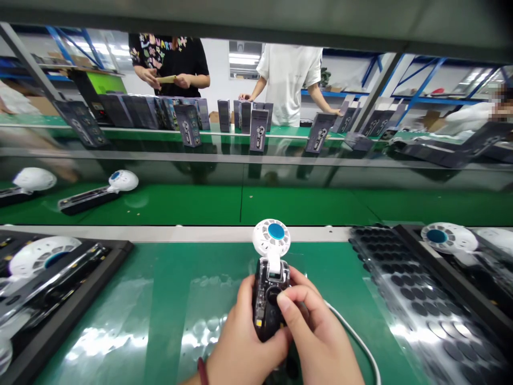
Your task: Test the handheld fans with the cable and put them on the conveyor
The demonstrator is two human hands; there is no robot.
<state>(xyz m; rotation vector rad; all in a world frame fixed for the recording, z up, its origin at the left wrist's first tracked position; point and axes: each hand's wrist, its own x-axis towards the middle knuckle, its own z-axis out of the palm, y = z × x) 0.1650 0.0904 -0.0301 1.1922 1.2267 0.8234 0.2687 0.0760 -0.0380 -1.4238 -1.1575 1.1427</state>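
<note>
A small handheld fan (271, 235) with a white round head and a blue centre is in front of me. Its dark handle (261, 307) has a clear cover with circuit parts showing beneath. My left hand (248, 331) is wrapped round that handle, head pointing away from me. Against the handle's face, the thumb and index finger of my right hand (316, 326) pinch together at the edge of a black round sticker (273, 295). On the right lies a clear sheet (417, 283) with rows of similar black discs.
Dark trays with more fans (42, 256) (449, 238) flank the green bench (168, 299). A white cable (356, 342) runs beside my right hand. Beyond, a green conveyor (192, 203) carries fans (120, 182); boxes (259, 130) stand behind it, with co-workers (292, 80) across.
</note>
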